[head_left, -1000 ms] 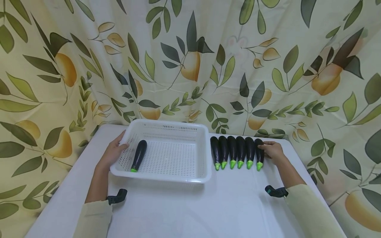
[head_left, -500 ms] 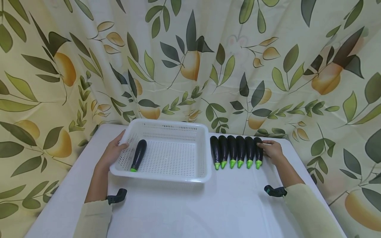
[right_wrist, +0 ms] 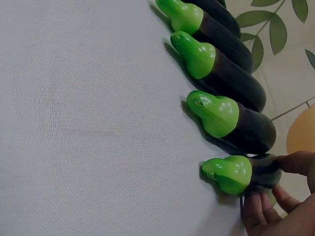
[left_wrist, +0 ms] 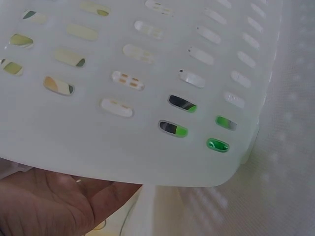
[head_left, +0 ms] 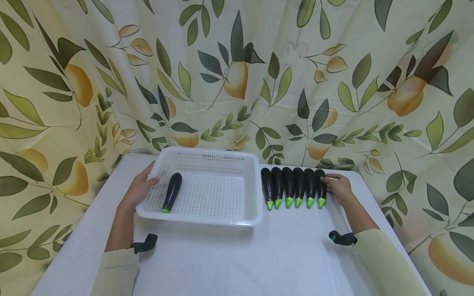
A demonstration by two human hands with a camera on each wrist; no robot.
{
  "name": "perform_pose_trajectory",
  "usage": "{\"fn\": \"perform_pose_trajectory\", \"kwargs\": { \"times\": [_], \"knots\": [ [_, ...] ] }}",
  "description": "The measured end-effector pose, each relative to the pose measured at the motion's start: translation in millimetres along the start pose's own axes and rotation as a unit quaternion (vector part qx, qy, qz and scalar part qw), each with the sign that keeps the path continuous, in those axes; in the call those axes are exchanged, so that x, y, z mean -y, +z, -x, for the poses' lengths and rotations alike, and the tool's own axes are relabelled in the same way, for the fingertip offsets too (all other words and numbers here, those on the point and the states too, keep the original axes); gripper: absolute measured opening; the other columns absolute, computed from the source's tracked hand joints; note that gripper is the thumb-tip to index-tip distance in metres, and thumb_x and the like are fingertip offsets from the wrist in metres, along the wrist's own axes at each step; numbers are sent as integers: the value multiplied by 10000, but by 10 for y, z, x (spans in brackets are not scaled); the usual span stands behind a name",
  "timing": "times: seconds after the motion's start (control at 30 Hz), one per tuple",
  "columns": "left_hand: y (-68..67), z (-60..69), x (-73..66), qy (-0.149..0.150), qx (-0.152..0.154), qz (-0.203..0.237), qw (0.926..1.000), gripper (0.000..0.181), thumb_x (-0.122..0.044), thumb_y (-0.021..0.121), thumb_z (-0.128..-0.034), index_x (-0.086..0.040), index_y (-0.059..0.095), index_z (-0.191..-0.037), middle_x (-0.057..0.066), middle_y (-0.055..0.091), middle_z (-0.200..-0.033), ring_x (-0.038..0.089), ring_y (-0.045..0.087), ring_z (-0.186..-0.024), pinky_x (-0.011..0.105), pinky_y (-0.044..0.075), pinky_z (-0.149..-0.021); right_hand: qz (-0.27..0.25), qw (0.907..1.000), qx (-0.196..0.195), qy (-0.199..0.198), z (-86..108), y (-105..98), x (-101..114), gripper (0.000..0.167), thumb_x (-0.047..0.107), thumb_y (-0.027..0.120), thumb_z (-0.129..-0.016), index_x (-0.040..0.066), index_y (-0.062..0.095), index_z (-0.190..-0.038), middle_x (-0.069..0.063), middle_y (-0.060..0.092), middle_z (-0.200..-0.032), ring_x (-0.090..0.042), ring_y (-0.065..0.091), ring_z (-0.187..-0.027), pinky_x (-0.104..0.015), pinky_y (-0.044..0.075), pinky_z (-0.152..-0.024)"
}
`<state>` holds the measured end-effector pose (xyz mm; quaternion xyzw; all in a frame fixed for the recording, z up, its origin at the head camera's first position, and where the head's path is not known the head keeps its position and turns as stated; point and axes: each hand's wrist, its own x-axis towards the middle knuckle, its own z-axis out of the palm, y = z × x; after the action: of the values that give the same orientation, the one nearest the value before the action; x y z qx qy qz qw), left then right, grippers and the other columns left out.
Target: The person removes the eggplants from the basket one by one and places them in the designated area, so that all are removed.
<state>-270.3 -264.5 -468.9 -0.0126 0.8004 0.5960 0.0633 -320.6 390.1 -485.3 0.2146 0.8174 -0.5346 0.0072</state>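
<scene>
My left hand (head_left: 140,190) grips the left rim of a white perforated plastic basket (head_left: 207,222). Its thumb lies over the rim, and in the left wrist view the hand (left_wrist: 54,201) shows below the rim edge. Inside the basket, near its left wall, lies one dark eggplant (head_left: 172,192) with a green stem end. To the right of the basket several more eggplants (head_left: 288,185) lie side by side, green ends toward me. At the row's right end my right hand (head_left: 340,187) pinches the last eggplant (right_wrist: 229,174) between thumb and fingers; it rests on the table.
A white cloth covers the table (head_left: 229,263). Behind it hangs a curtain (head_left: 237,123) printed with leaves and fruit, close to the far table edge. Each wrist carries a small black camera (head_left: 145,244).
The rightmost eggplant, held by my right hand, has shifted slightly left, closer to the row. My left hand and the basket stay in place.
</scene>
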Motion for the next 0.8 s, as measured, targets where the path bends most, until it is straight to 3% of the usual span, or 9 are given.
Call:
{"fn": "perform_pose_trajectory", "kwargs": {
  "times": [0.2, 0.5, 0.8],
  "knots": [
    [-1, -6, 14, 28, -1, -15, 10000, 676, -180, 447, -1111, -299, 142, -1702, 164, 261, -1711, 481, 497, -1399, 505, 569, -977, -53, 10000, -24, -36, -8, -5, -15, 644, 177, 637, -1037, -122, 376, -1544, -286, 533, -1410, 38, 596, -749, -178, 577, -714],
    [-3, -8, 26, 49, 19, 0, 10000, 676, -172, 441, -1111, -294, 136, -1702, 150, 247, -1718, 473, 475, -1420, 524, 537, -1018, -135, 9998, -50, -99, 8, -19, -22, 661, 237, 643, -1044, -122, 385, -1534, -108, 618, -1174, 38, 605, -741, -168, 571, -711],
    [-3, 1, 21, 17, 12, 18, 10000, 679, -165, 438, -1110, -276, 130, -1704, 168, 268, -1708, 475, 495, -1403, 506, 549, -1003, -54, 10000, -79, 22, 21, -1, -30, 627, 194, 612, -1050, -111, 380, -1545, -267, 530, -1403, 19, 584, -767, -164, 565, -704]
  ]
}}
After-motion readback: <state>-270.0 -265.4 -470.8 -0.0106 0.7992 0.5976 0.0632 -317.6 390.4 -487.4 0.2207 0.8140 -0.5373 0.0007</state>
